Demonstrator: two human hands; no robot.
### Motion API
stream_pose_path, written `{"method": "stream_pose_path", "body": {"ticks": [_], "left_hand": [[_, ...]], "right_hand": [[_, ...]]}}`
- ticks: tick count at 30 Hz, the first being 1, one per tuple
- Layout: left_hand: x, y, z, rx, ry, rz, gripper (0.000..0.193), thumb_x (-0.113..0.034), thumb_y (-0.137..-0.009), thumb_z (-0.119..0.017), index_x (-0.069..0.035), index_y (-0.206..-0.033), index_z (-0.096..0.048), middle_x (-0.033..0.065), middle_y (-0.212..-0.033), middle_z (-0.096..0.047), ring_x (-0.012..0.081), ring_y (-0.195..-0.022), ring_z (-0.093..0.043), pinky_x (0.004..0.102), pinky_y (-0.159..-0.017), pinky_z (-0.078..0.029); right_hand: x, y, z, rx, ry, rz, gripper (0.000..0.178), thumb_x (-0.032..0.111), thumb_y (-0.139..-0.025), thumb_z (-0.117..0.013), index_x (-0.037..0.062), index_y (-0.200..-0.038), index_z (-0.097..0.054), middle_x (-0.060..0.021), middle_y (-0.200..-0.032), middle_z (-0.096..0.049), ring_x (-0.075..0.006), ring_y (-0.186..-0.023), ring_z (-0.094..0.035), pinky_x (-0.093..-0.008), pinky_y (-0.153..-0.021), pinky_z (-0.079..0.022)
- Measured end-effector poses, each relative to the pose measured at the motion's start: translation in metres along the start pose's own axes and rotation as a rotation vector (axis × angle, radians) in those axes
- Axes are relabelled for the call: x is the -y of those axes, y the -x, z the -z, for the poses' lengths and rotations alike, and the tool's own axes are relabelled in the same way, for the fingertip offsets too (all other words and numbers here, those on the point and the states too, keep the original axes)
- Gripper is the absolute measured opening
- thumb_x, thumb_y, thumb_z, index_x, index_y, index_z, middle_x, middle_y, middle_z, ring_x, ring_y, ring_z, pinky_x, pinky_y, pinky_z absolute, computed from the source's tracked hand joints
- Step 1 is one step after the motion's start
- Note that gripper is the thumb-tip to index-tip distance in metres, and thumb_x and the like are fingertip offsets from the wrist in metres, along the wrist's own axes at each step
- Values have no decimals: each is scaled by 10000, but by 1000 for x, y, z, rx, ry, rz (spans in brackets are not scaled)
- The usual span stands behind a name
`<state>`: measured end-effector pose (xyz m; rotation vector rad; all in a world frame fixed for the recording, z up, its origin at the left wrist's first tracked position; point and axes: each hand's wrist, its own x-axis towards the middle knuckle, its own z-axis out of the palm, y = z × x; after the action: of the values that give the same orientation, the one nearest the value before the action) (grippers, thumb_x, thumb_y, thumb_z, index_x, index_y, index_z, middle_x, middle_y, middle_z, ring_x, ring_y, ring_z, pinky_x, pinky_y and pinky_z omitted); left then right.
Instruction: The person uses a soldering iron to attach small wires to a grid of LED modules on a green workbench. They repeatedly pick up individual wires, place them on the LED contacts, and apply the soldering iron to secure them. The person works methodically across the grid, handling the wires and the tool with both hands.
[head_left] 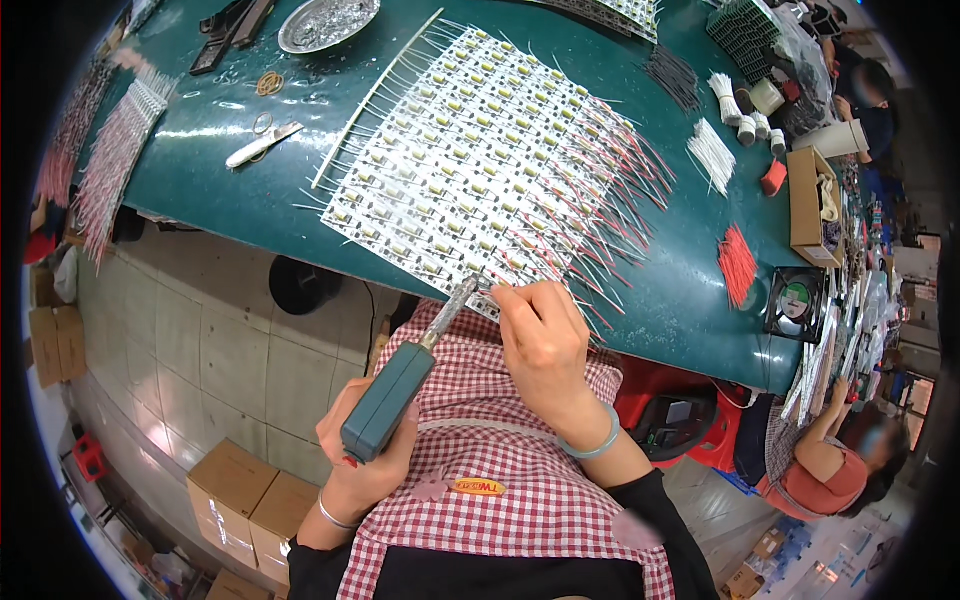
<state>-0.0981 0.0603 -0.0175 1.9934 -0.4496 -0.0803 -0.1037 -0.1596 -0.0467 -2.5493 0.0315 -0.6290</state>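
My left hand (pixel 372 484) is wrapped around the dark green body of a soldering gun (pixel 385 400). Its metal barrel slants up to the near edge of a white panel of small circuit boards (pixel 440 170), each bearing a yellow part. Beside the tip, my right hand (pixel 548 340) has its fingers pinched together at the panel's near edge. They appear to hold a thin wire, mostly hidden by the fingers. Many red and white wires (pixel 625 180) stick out from the panel's right side. A pale strip with thin leads (pixel 375 100) lies along its left side.
On the green table (pixel 220 180) are a white-handled cutter (pixel 264 146), a metal dish (pixel 328 22), white wire bundles (pixel 711 156), red wires (pixel 737 265) and a black fan (pixel 795 301). A co-worker (pixel 825 460) sits at the lower right. Cartons (pixel 235 485) stand on the floor.
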Motion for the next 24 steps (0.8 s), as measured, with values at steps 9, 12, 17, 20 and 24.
{"method": "stream_pose_path", "body": {"ticks": [9, 12, 17, 20, 24], "left_hand": [[-3, -2, 1, 11, -18, -7, 166, 87, -723, -734, 52, -867, -658, 126, -841, -642, 219, -680, -643, 293, -607, -501], [-1, 1, 0, -9, 0, 26, 174, 86, -716, -735, 52, -869, -661, 126, -828, -637, 226, -666, -634, 296, -598, -496], [7, 9, 7, 39, -28, 11, 195, 90, -713, -734, 62, -897, -674, 139, -838, -650, 241, -671, -636, 306, -599, -500], [7, 9, 7, 25, -12, -2, 201, 92, -719, -730, 71, -913, -680, 152, -866, -666, 253, -700, -651, 313, -619, -513], [4, 8, 7, 4, 13, 0, 211, 93, -726, -727, 81, -931, -683, 166, -902, -683, 263, -747, -674, 320, -656, -531]], "right_hand": [[1, 0, 1, 6, 8, -2, 261, -69, -748, -672, -9, -1002, -675, -93, -847, -586, -264, -766, -580, -367, -654, -499], [2, -1, 1, 11, 15, 7, 271, -74, -736, -666, -8, -999, -673, -92, -853, -586, -263, -771, -580, -367, -656, -499], [1, -1, 0, 5, 17, 15, 278, -79, -730, -661, -7, -999, -669, -90, -854, -581, -261, -769, -574, -368, -658, -496], [1, 0, 0, 4, 22, 16, 274, -77, -731, -663, -7, -996, -667, -91, -853, -579, -261, -767, -572, -368, -657, -495], [2, 0, 1, 7, 33, -1, 265, -74, -739, -666, -3, -994, -668, -90, -851, -578, -260, -774, -577, -366, -654, -495]]}}
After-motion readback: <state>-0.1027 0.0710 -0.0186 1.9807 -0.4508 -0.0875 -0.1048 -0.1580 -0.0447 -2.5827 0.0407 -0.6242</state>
